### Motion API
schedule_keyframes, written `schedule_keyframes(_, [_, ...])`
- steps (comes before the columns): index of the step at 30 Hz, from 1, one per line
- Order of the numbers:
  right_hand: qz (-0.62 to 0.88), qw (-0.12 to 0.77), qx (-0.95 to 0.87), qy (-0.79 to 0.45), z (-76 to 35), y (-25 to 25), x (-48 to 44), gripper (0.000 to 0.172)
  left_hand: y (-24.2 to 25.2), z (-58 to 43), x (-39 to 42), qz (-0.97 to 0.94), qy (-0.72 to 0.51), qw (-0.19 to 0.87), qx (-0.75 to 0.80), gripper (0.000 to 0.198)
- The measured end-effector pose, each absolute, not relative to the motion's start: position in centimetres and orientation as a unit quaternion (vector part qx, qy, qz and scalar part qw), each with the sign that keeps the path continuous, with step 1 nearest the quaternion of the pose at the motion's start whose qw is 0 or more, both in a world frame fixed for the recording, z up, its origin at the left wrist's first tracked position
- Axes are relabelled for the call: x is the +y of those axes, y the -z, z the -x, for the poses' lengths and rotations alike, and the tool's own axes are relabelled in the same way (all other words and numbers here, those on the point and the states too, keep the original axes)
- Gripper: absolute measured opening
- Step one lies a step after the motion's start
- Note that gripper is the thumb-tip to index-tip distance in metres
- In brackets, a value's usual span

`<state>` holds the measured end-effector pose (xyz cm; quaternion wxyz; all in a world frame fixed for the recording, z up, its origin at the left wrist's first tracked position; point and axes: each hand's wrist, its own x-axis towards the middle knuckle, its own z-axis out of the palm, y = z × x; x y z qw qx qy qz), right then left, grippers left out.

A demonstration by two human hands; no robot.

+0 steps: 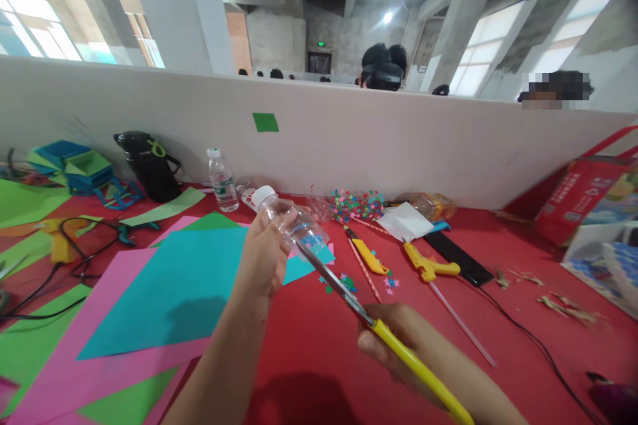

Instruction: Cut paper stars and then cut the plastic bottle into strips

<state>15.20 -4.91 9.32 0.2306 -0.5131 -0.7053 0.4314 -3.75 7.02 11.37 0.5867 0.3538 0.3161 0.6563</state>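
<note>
My left hand (266, 249) grips a clear plastic bottle (292, 222) with a white cap, tilted so its far end points up and left. In my right hand (393, 339) is a pair of scissors (343, 289) with yellow handles. The blades reach up and left to the bottle's near end; whether they are inside the plastic or only against it I cannot tell. Below the bottle lie small star confetti (343, 282) and blue paper. To the right are a yellow utility knife (367, 254) and a striped straw (363, 269).
Stacked coloured paper (174, 292) covers the left side. A black flask (149, 166) and a water bottle (222, 179) stand by the white partition (323, 139). On the right lie a yellow glue gun (428, 264), its cord, a black phone (456, 257) and a red box (573, 199).
</note>
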Motion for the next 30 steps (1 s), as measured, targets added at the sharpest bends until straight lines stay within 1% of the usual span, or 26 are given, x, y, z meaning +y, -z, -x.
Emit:
schedule_keyframes(5, [0.527,0.256,-0.698,-0.412,-15.1,-9.4,-5.1,0.054,-11.3,3.9,7.1,-0.359,-0.661,0.583,0.307,0.021])
schedule_keyframes(10, [0.519,0.232,-0.707,-0.422,-15.0,-9.0,-5.0,0.055,-11.7,4.0,7.0,-0.373,-0.670,0.569,0.296,0.019])
schedule_keyframes(14, [0.519,0.227,-0.711,-0.417,-15.1,-8.1,-4.6,0.052,-11.9,4.0,7.0,-0.375,-0.675,0.564,0.291,0.018])
schedule_keyframes(21, [0.498,0.244,-0.695,-0.457,-15.0,-7.4,-4.4,0.047,-11.8,4.5,7.1,-0.391,-0.673,0.557,0.290,0.018])
schedule_keyframes(25, [0.490,0.244,-0.709,-0.446,-14.9,-7.4,-4.6,0.054,-11.6,4.2,6.8,-0.427,-0.663,0.543,0.289,0.014])
schedule_keyframes(30, [0.500,0.258,-0.671,-0.483,-14.5,-7.6,-4.6,0.061,-11.4,3.9,6.6,-0.429,-0.660,0.548,0.283,0.018])
